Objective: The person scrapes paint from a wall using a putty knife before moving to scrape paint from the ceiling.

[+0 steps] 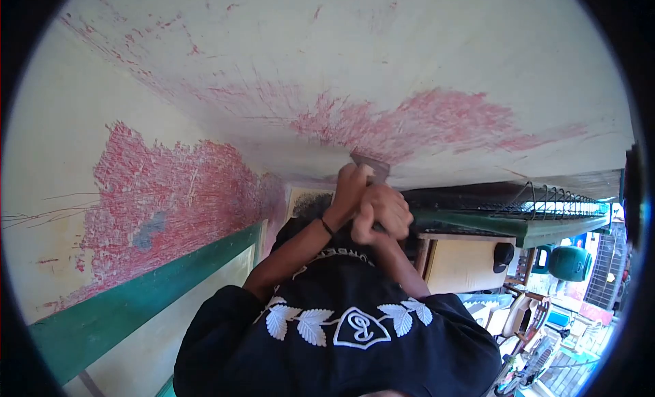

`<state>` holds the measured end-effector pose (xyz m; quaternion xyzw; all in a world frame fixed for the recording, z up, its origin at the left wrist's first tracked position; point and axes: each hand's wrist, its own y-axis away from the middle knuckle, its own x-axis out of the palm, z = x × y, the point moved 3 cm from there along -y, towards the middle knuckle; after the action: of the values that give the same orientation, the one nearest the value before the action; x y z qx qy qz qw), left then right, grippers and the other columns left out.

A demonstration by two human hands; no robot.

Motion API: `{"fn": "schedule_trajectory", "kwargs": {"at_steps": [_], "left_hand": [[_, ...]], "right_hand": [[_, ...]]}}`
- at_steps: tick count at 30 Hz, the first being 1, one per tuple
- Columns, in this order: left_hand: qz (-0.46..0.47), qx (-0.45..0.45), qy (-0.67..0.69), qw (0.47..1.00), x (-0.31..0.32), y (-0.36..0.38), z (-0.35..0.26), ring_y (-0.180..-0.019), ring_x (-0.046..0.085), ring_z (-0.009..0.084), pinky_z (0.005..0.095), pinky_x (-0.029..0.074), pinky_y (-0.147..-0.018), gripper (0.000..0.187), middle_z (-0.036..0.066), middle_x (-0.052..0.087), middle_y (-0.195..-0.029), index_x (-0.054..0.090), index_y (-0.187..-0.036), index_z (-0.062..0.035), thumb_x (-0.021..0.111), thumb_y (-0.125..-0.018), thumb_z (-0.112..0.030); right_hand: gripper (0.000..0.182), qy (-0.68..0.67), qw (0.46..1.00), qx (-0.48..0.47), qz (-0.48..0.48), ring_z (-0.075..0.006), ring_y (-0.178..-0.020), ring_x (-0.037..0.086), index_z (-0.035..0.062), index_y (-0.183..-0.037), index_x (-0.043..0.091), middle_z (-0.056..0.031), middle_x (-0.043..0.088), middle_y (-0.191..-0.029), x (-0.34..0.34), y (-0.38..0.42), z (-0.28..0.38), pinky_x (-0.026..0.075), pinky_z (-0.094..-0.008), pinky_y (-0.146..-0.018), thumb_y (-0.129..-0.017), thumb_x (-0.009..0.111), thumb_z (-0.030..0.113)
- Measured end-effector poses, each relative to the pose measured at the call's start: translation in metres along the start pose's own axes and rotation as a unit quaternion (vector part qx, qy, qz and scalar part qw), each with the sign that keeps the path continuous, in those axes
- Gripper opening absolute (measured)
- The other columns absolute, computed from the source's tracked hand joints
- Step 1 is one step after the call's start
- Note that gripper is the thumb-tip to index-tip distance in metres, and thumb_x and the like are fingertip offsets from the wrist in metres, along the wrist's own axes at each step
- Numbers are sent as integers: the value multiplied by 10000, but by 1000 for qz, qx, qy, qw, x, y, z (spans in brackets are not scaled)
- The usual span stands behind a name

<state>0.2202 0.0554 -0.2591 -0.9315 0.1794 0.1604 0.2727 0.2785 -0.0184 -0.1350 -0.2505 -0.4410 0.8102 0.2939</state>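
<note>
Scraper held against a pale ceiling, its flat metal blade meeting the surface at the lower edge of a patch of red paint just past 12 o'clock from the hands. The view is upside down, so the person's black shirt, printed with white leaves, fills 6 o'clock and both bare forearms rise from it toward the centre. The hand on the left of the picture, with a dark band at its wrist, has its fingers clenched round the scraper just under the blade; the hand on the right of the picture touches it at 4 o'clock, its fingers curled tight over the lower part of the handle, which is hidden. Because of the inverted view, it cannot be told which hand is the person's left and which the right. At 9 o'clock a wall carries a larger scratched red patch with a small grey spot, and below it a green band runs diagonally toward 7 o'clock. At 3 o'clock lie a green beam topped by wire mesh, a green tank and, toward 4 o'clock, a cluttered yard too small to make out.
</note>
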Motion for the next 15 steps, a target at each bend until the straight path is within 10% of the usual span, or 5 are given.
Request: {"fn": "schedule_trajectory", "kwargs": {"at_steps": [15], "left_hand": [[-16,-10,9,1000,5,11,-5,-819,556,366,482,412,-697,164,148,554,-824,591,-924,-67,689,-806,-123]], "right_hand": [[153,27,999,13,14,-261,-580,675,32,-617,538,-111,638,-619,-6,10,5,586,-382,-622,-747,608,-11]]}}
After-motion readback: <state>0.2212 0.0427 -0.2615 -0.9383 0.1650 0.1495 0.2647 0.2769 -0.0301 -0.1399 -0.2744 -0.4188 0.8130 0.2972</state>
